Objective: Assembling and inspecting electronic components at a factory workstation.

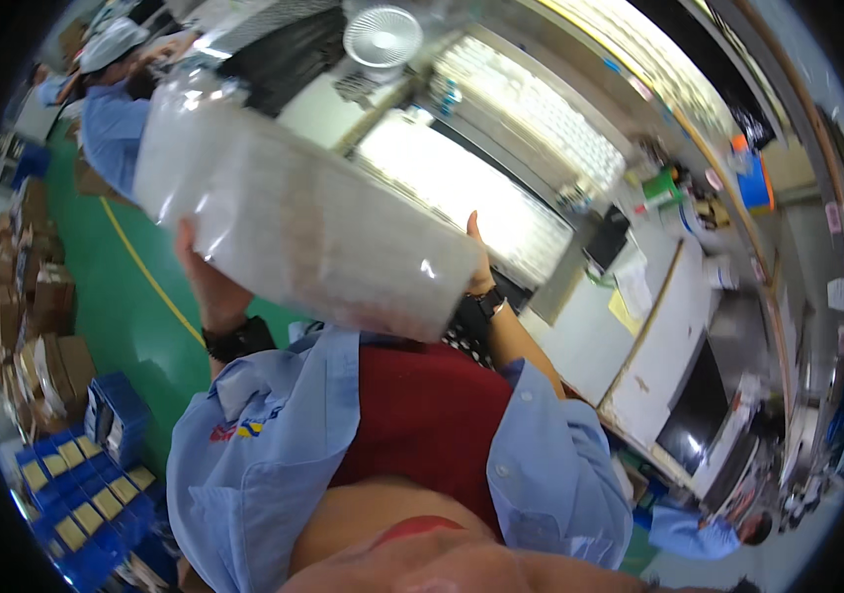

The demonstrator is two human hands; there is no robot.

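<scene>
Item: clear plastic-wrapped bundle (303, 222), lifted, centre-left of frame.
Left hand (203, 277) and right hand (478, 259) clasp its ends, fingers closed on it; not yet set on desk (590, 346).

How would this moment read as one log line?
left hand: under big clear plastic-wrapped white bundle | right hand: on its end | bundle: lifted, tilted

White workbench (580, 341), lit tray panels (462, 188), small fan (382, 37), green floor (126, 306), blue crates (86, 504)
</scene>
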